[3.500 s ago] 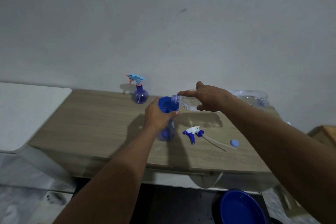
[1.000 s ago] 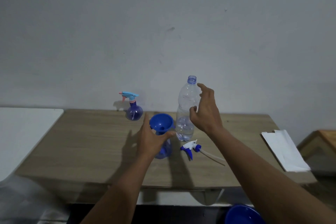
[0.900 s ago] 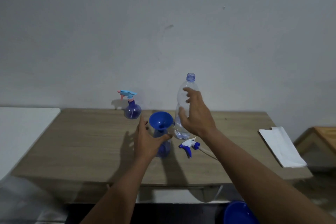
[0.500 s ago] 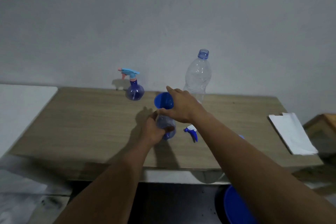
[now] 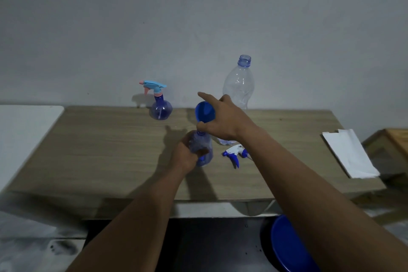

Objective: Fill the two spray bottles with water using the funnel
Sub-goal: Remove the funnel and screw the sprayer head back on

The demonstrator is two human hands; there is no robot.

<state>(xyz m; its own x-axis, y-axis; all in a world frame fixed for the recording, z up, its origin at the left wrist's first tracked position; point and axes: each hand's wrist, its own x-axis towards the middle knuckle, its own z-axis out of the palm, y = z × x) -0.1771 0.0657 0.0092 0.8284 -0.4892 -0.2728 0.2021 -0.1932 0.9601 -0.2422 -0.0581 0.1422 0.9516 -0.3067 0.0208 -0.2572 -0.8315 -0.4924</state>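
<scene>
Blue funnel [image 5: 204, 111], tilted, is pinched in the right-hand grip [image 5: 220, 122] just above the neck of an open spray bottle [image 5: 204, 150], around which the left-hand grip [image 5: 186, 155] is wrapped on the wooden tabletop [image 5: 99, 150]. A detached trigger head [image 5: 234, 155] lies just beside it. A second spray bottle [image 5: 160, 106], capped, stands near the wall. An uncapped water bottle [image 5: 239, 81] stands upright behind the funnel.

I see a plain grey-white painted wall [image 5: 198, 17] filling the upper half of the frame, dimly lit. Below it runs a light wood-grain tabletop [image 5: 99, 150]. A flat white surface [image 5: 22, 130] sits at the left edge, a brown wooden corner [image 5: 395, 139] far right, and pale mottled floor [image 5: 26, 249] lower left.
</scene>
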